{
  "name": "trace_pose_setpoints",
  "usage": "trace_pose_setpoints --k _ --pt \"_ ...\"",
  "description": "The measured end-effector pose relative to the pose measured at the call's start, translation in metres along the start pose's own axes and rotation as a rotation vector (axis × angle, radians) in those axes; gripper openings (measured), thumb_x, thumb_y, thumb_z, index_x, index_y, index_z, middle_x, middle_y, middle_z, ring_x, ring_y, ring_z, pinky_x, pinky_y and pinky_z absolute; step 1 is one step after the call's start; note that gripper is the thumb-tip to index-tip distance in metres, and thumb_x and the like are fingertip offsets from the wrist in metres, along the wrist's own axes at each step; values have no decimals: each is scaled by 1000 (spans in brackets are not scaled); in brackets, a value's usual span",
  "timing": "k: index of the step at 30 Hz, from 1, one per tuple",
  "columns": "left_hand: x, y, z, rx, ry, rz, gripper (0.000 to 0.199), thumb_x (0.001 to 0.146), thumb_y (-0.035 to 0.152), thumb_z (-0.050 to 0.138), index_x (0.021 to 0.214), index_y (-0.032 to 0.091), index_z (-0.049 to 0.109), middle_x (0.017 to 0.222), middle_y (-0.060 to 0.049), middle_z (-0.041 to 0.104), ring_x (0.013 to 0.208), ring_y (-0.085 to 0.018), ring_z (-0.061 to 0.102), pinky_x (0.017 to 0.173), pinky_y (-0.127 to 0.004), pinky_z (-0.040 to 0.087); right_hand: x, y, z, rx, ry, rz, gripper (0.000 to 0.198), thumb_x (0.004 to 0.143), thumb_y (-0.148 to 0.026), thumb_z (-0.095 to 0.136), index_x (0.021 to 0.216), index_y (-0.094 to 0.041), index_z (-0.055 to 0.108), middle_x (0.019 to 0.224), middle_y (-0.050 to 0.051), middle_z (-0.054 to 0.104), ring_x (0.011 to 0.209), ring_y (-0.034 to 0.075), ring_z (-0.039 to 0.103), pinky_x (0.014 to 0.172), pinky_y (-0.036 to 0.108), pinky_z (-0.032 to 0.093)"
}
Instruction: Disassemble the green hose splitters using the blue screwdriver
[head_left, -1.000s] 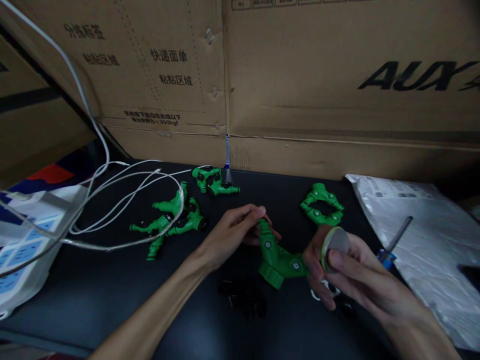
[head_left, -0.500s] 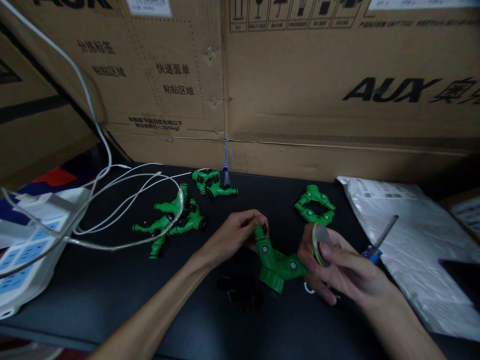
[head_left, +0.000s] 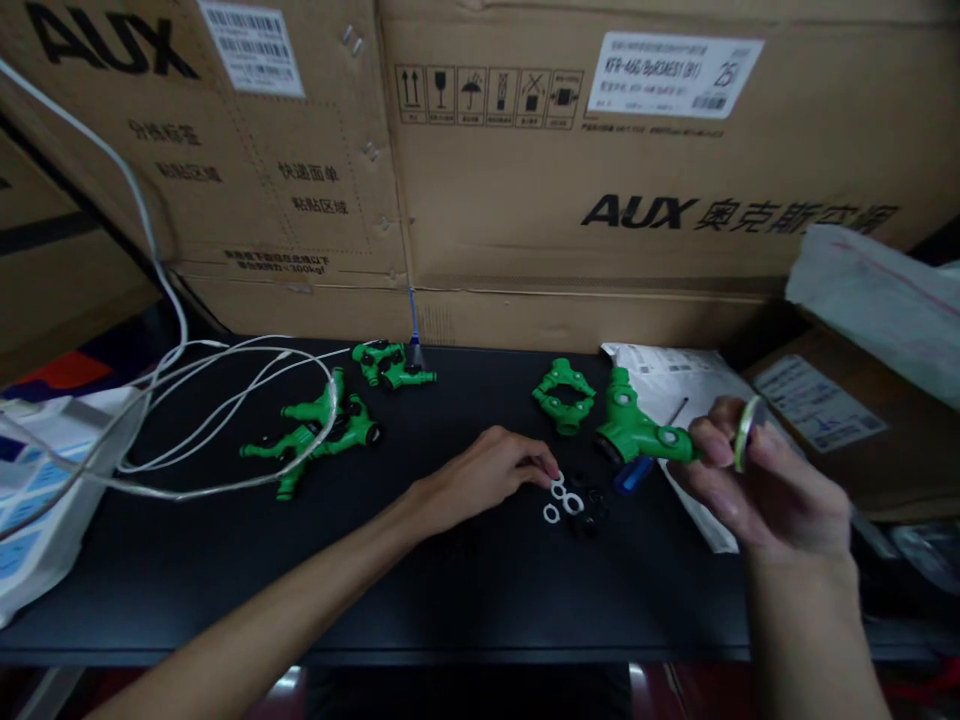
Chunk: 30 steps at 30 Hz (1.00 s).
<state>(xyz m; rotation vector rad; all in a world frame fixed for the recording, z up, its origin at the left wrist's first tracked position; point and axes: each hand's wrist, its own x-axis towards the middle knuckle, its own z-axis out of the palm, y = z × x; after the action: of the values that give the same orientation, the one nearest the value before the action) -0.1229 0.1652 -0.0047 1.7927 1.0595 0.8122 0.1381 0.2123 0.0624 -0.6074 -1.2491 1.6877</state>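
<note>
1. While the right grip (head_left: 776, 495) is closed around one arm of a green Y-shaped fitting (head_left: 636, 432), it also pinches a round disc (head_left: 743, 437) with a yellowish-green rim. Carrying both on one side seems to leave the other hand free.
2. The fitting hangs above the surface (head_left: 420, 605), its other arm upward and its wide collar toward the left, perhaps so nothing covers that end. It looks like moulded plastic, ribbed at the ends, with pale round spots on the arms.
3. The left grip (head_left: 491, 472) is narrow, fingertips drawn together at flat white rings (head_left: 565, 503); I cannot tell whether one is pinched. Small black pieces (head_left: 589, 526), too dark to make out, lie just beside them, probably grouped for easy reach.
4. Behind these rests a closed green loop of fittings (head_left: 568, 418); a blue-handled screwdriver (head_left: 634, 476) lies by a crinkled silvery packet (head_left: 667, 364).
5. Farther left, more green fittings (head_left: 351, 432) sit partly within a loop of glossy, pale cable (head_left: 187, 495).
6. Printed cardboard boxes (head_left: 487, 240) stand like a wall behind everything.
</note>
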Motion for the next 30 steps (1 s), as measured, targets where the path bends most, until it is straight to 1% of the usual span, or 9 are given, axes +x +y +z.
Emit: trace_pose_setpoints --k 5,9,13,15,16,19,22,27,30 --pt "24 8 17 -17 -85 43 15 94 14 68 102 17 81 101 -8 82 94 -19 77 86 -28 53 -17 0 -7 -11 -19 37 20 76 -39 85 77 -25 70 68 -2 58 44 10 47 35 22 37" --pt "30 8 22 -77 -9 2 7 86 22 79 92 20 82 89 -4 82 85 -20 76 83 -29 54 -25 4 -7 7 -16 97 20 80 -41 83 78 -27 69 69 -2 58 45 10 47 38 24 36" --pt "18 14 16 -173 146 -92 50 103 56 48 105 16 78 97 -11 79 79 -20 73 76 -33 56 -29 21 2 41 -10 138 21 80 -43 82 80 -27 69 72 -1 60 49 12 47 42 26 41" --pt "10 20 12 -343 104 -169 70 100 70 38 106 12 76 95 -14 78 79 -21 73 74 -34 58 -28 36 12 54 -19 159 22 80 -44 82 81 -26 68 72 0 61 51 13 50 44 26 44" --pt "6 24 11 -461 60 -217 70 97 73 43 108 11 75 95 -14 77 80 -21 73 75 -35 59 -26 43 18 54 -24 170 23 80 -44 82 82 -26 68 73 0 62 53 14 52 46 27 45" --pt "-3 29 8 -722 52 -320 55 87 61 72 118 14 72 99 -9 76 82 -17 71 79 -33 57 -24 60 31 16 -21 194 25 82 -46 80 86 -23 70 84 4 67 65 17 62 56 31 52" --pt "-7 24 -1 -683 241 -302 46 87 48 78 118 15 70 98 -5 73 76 -13 67 73 -27 53 -32 59 29 -83 39 188 28 86 -49 76 97 -23 72 101 7 69 73 19 64 66 35 54" --pt "-16 9 -25 -555 371 -285 40 89 42 77 112 12 63 89 -4 72 74 -14 65 69 -28 50 -62 36 -6 -420 155 241 26 84 -36 83 72 -17 68 65 0 55 62 13 48 56 26 41" --pt "-23 4 -32 -538 338 -286 34 91 38 74 111 12 66 102 -9 73 90 -18 67 77 -29 50 -78 35 -19 -699 242 311 39 72 -44 91 94 -20 69 70 0 61 59 14 48 51 26 39"
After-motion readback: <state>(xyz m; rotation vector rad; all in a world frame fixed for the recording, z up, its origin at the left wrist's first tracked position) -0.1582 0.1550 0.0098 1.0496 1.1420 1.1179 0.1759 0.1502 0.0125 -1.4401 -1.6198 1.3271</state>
